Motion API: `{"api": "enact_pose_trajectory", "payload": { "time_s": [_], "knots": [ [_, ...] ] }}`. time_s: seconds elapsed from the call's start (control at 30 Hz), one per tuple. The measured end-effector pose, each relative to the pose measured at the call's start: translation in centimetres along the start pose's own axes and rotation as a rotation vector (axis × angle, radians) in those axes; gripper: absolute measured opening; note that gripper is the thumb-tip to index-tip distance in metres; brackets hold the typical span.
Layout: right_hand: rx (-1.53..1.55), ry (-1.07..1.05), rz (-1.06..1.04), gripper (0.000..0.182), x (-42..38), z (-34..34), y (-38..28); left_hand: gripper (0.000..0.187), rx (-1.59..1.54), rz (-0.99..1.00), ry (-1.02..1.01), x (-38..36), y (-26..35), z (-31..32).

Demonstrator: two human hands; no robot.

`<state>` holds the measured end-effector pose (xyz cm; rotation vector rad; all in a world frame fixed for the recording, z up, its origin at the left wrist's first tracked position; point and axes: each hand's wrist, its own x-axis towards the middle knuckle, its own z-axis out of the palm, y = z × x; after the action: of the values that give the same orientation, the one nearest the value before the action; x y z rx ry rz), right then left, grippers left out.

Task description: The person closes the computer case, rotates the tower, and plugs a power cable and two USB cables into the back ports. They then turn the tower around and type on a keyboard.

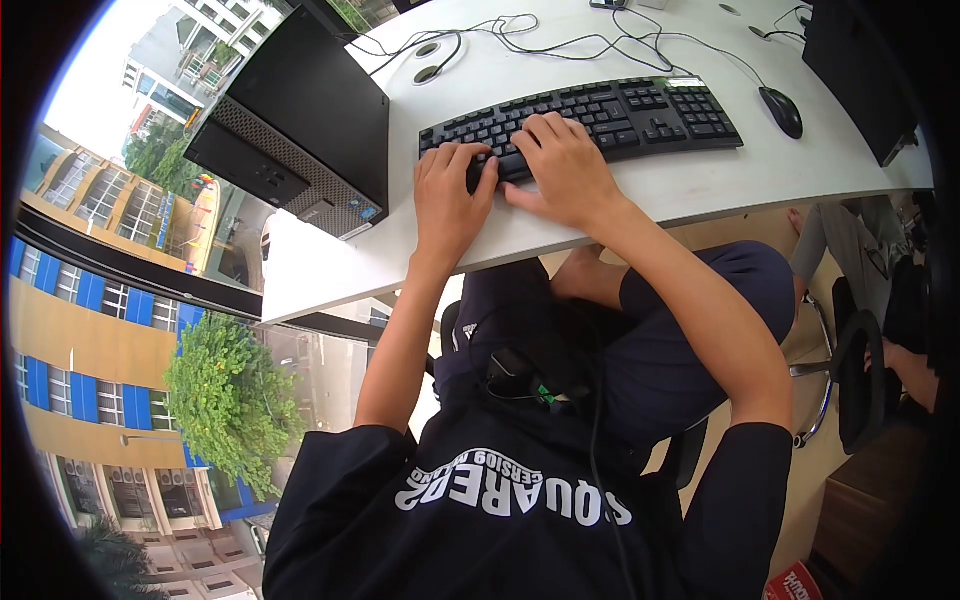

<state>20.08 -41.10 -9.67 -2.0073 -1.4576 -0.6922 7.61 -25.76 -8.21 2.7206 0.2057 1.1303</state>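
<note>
A black keyboard lies slightly tilted on the white desk. My left hand rests at its left end, fingers bent onto the keys and thumb apart, holding nothing. Just to the right, my right hand is over the left-middle keys with its fingers curved and the thumb stretched toward the left hand; it holds nothing either. The fingertips of both hands touch or hover at the keys; which, I cannot tell. A black mouse sits to the right of the keyboard, apart from both hands.
A black computer tower stands at the desk's left, beside a window. Cables run along the back of the desk. A dark monitor or case is at the right edge. Below right are a black chair and another person's arm and legs.
</note>
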Motion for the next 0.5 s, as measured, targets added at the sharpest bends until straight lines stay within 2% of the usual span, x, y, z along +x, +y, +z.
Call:
{"api": "enact_pose_trajectory", "payload": {
  "time_s": [0.2, 0.3, 0.4, 0.5],
  "knots": [
    [-0.008, 0.084, -0.042, 0.052, -0.16, 0.14, 0.1, 0.014, -0.009, 0.068, 0.065, -0.11, -0.41, 0.24],
    [0.052, 0.013, 0.018, 0.053, -0.02, 0.25, 0.04, 0.013, -0.02, 0.129, 0.131, -0.04, -0.56, 0.52],
    [0.008, 0.067, -0.032, 0.055, -0.25, 0.38, 0.2, 0.013, -0.042, 0.025, 0.046, -0.03, -0.04, -0.01],
    [0.024, -0.017, -0.003, 0.056, -0.12, 0.23, 0.07, 0.013, -0.007, -0.015, -0.01, -0.11, 0.01, -0.25]
  ]
}}
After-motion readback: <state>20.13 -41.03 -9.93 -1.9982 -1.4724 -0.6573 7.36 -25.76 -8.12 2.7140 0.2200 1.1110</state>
